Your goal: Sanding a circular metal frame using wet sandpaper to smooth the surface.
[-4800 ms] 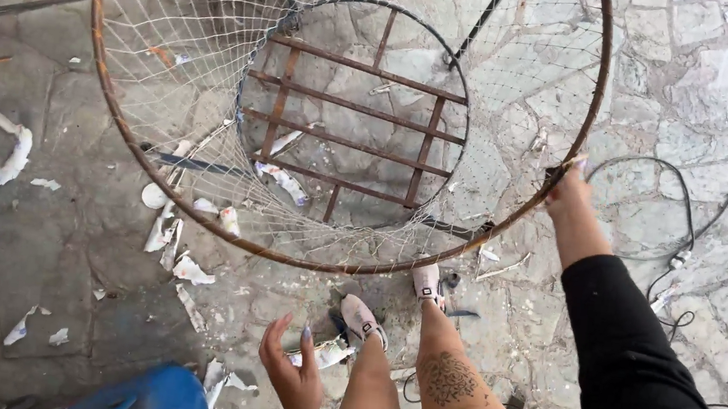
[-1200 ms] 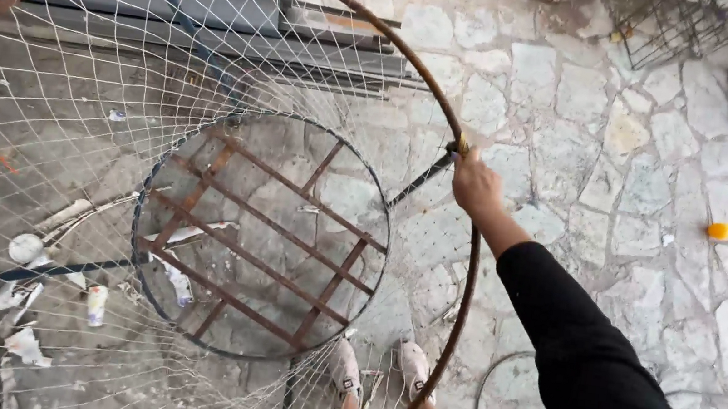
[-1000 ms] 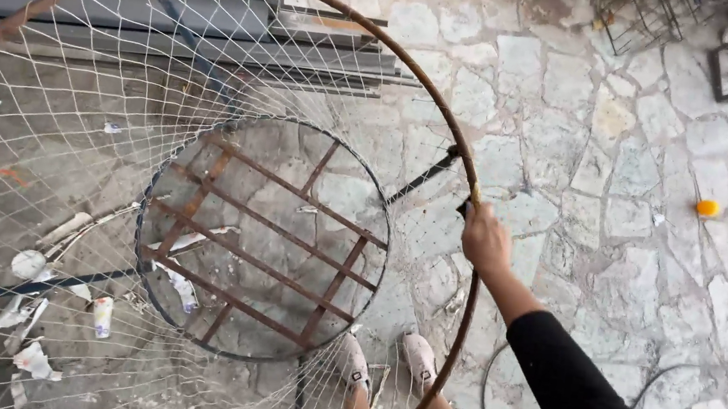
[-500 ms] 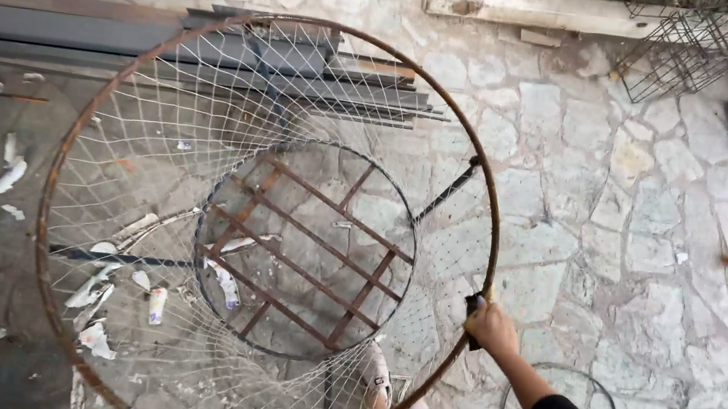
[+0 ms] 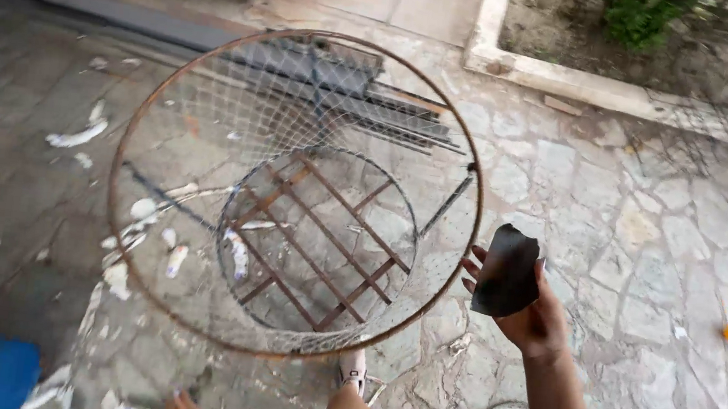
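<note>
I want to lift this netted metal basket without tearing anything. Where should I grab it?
Probably the rusty top ring, gripped from outside with fingers over the bar: it is rigid and bare, while the netting inside hangs thin. The right hand holds a dark scrap.

There is one view only, from the person's head, tilted steeply down and forward. The right hand (image 5: 533, 320) sits close below the lens; just left of it, the rusty round netted metal frame (image 5: 292, 192) fills the middle distance.
</note>
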